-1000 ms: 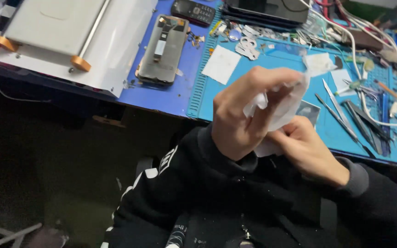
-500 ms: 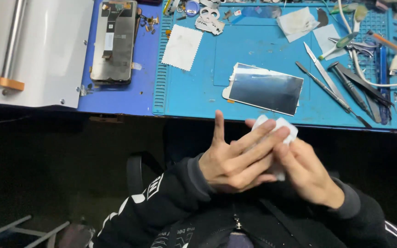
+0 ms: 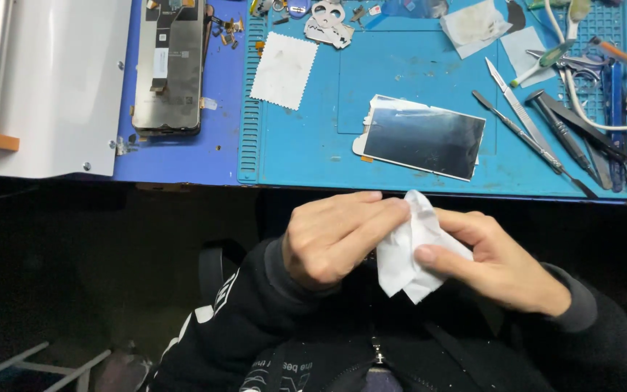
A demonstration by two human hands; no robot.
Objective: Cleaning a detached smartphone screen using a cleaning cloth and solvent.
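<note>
Both hands, left hand [image 3: 332,239] and right hand [image 3: 498,258], pinch a crumpled white paper wipe [image 3: 408,250] in closed fingers, below the blue tabletop mat [image 3: 313,145].

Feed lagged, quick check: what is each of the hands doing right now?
Left hand: closed, pinching the crumpled white cloth wipe.
Right hand: closed on the same wipe.
</note>
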